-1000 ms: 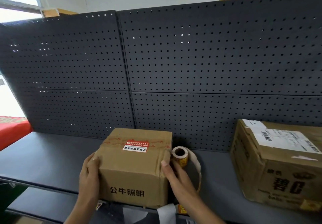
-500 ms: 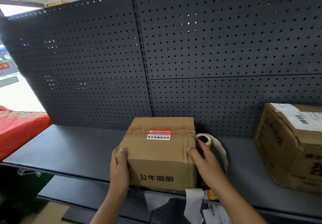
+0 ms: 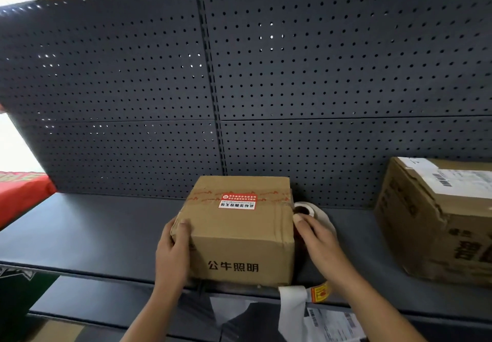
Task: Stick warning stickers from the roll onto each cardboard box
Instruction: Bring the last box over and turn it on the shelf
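sticker liner (image 3: 291,304), a white strip trailing from the roll, hangs over the front lip of the dark grey shelf (image 3: 93,235), with one orange-yellow sticker (image 3: 319,292) on it just at the lip. below it, printed papers (image 3: 332,323) lie on a lower shelf.

just behind the lip sits the small cardboard box (image 3: 239,235), upright, black printed characters on its front face. both hands hold it. the left hand (image 3: 173,251) lies against the box's left side with the thumb hooked over the top left edge. the right hand (image 3: 316,240) clasps the right side, thumb tip at the top right edge, its fingers hidden behind the box.

a red and white warning sticker (image 3: 237,201) is stuck on the top of the box, across a band of red-printed tape.

the sticker roll (image 3: 306,209) stands on edge just beside the box's right rear corner, partly hidden by the right thumb; whether it touches the box cannot be told.

well apart to the right stands a larger cardboard box (image 3: 436,224) with a white shipping label on top. a red cloth (image 3: 21,192) shows at the far left. a dark pegboard (image 3: 319,75) rises behind everything.
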Available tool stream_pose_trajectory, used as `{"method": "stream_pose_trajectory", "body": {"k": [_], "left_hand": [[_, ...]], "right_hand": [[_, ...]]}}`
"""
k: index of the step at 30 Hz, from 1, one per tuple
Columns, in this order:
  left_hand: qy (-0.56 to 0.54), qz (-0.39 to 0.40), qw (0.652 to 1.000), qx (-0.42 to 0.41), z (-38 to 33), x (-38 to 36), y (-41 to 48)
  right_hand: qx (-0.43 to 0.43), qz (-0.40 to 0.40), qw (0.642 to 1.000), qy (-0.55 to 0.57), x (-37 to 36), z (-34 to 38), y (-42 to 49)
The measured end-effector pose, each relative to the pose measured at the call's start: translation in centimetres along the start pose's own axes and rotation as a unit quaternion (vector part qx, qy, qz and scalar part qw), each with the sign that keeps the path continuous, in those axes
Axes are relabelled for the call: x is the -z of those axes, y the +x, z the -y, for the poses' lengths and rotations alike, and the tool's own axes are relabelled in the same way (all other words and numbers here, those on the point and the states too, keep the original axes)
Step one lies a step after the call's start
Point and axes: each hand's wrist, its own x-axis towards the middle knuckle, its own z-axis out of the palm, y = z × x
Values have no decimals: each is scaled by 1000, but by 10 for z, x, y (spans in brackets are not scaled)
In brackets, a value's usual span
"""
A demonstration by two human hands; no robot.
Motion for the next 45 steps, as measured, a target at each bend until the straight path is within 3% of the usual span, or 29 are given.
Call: {"method": "stream_pose_trajectory", "body": {"k": [5,13,17,21,28,31,36,41,45], "left_hand": [[1,-41,999,-1,4,-10,11],[12,-64,997,-44,-1,-25,9],[65,-100,985,-121,-6,-31,0],[111,-76,973,-188,-16,-38,-9],[20,-37,990,-133,-12,-17,8],[-52,8,996,-77,3,-6,15],[-66,183,979,60,41,11,26],[-24,223,973,62,35,10,28],[1,202,979,40,26,7,27]], "right_hand": [[85,-14,993,-83,27,-20,-5],[56,248,936,-244,52,-13,-9],[62,300,909,-283,60,-13,-9],[60,261,932,-243,62,-18,-14],[73,100,981,-146,43,-23,-11],[42,112,987,-109,28,-19,-7],[50,140,987,-64,2,-22,2],[66,168,982,-60,-5,-23,15],[73,157,983,-67,-3,-25,23]]}}
